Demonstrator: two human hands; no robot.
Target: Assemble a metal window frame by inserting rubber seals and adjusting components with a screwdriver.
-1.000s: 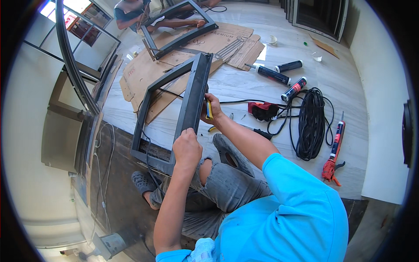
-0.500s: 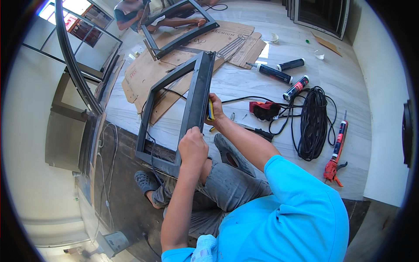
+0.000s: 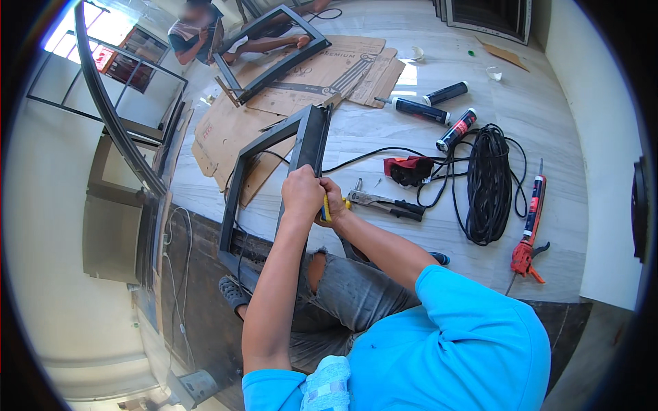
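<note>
A dark grey metal frame [image 3: 232,181] with one slanted side stands tilted before me, its near end by my legs. My left hand [image 3: 301,194] is closed in a fist against its right-hand bar; whatever its fingers grip is hidden. Right beside it, my right hand [image 3: 334,198] is wrapped round a small yellow and blue tool [image 3: 325,208], mostly covered by the fingers. The two hands touch or nearly touch. On the floor just right of them lies a hand riveter [image 3: 386,203].
Coiled black cable [image 3: 490,185], sealant tubes [image 3: 419,110] and a red caulking gun [image 3: 524,255] lie to the right. Flattened cardboard [image 3: 226,130] spreads ahead. Beyond it, a person [image 3: 195,34] sits by another dark frame [image 3: 274,72]. A dark curved bar [image 3: 103,92] rises at left.
My left hand has slid farther up the bar and now meets my right hand, which has come lower with the yellow and blue tool. The frame's upper end sits lower in view.
</note>
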